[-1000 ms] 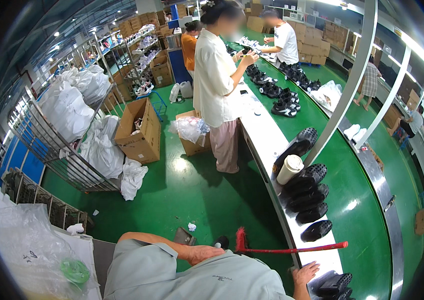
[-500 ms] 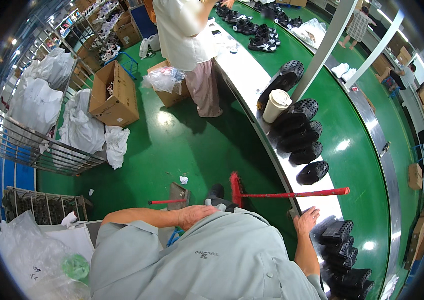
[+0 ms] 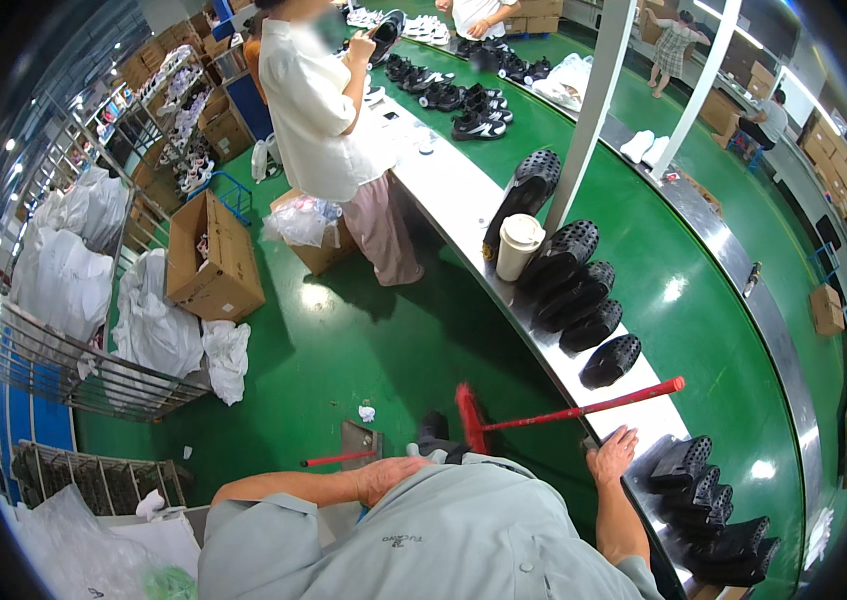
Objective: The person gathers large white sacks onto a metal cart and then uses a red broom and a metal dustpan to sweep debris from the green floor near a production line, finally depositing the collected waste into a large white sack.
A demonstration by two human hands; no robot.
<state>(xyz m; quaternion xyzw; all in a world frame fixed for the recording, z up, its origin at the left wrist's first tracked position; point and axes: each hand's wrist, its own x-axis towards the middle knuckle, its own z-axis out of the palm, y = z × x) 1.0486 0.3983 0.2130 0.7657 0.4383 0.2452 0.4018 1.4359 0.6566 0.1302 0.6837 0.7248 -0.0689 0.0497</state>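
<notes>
My left hand [image 3: 391, 480] lies flat on my upper leg at the hem of my grey-green shirt, with nothing visible in it. On the near edge of the white bench [image 3: 649, 418], my right hand [image 3: 613, 455] rests with its fingers stretched out, also without anything in it. Just beyond it a red broom [image 3: 584, 408] leans on the bench edge, its bristles on the floor. Black perforated clogs [image 3: 682, 462] stand along the bench to the right of that hand, and more clogs [image 3: 612, 360] line up farther along. A dustpan [image 3: 359, 440] with a red handle lies beyond my left hand.
A cream lidded cup [image 3: 520, 246] stands among the clogs beside a white post [image 3: 589, 120]. A person in white [image 3: 324, 130] stands at the bench holding a dark shoe. Cartons [image 3: 214, 255], white sacks [image 3: 154, 320] and a metal cage cart [image 3: 74, 365] fill the left side.
The view has tilted up and shifted right, showing more of the far bench and the person holding a shoe. My hands keep their places on my leg and the bench edge.
</notes>
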